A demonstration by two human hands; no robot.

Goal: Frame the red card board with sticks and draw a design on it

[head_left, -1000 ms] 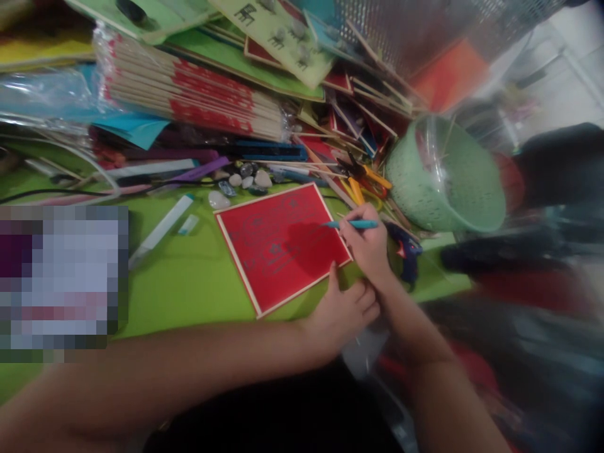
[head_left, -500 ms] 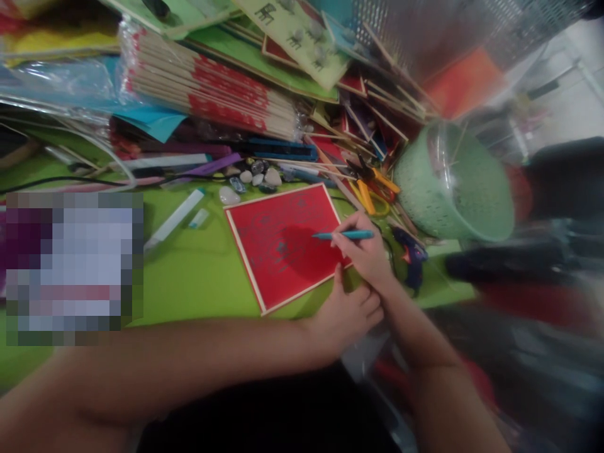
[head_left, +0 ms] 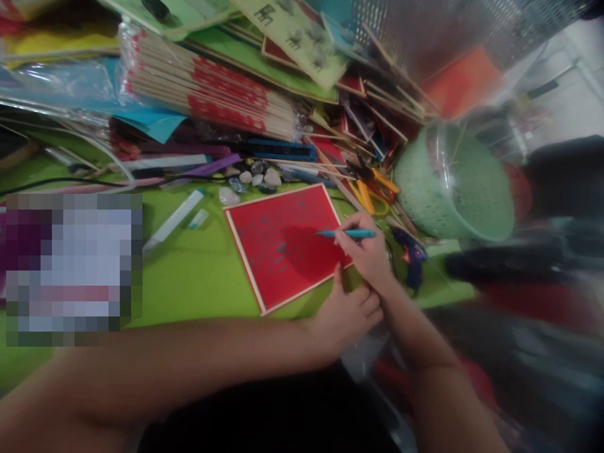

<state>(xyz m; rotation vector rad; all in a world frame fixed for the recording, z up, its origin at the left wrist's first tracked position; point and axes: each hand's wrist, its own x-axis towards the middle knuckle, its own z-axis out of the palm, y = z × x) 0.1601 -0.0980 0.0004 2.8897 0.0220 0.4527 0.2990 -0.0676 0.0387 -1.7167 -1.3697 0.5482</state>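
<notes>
A red board [head_left: 302, 270] with pale wooden strips along its edges lies tilted on the green table, dark line drawings on its left and upper parts. My right hand [head_left: 365, 248] pinches a teal pen [head_left: 356, 233], its tip over the right half of the board; whether it touches the surface I cannot tell. Below it, my left hand [head_left: 346, 313] is open, thumb up against the board's lower right edge and fingers stretched toward my right wrist. A white pen [head_left: 179, 216] and its teal-banded cap [head_left: 199, 218] lie left of the board.
Pebbles [head_left: 257, 178] and yellow-handled pliers [head_left: 372, 189] lie just behind the board. To the right are a green basket [head_left: 453, 189] and a dark blue glue gun [head_left: 413, 258]. Wrapped wooden sticks [head_left: 207, 82] sit at the back. A blurred-out patch [head_left: 80, 264] covers something at left.
My right hand and the teal pen have shifted slightly to the right. My left hand and the board stay where they were.
</notes>
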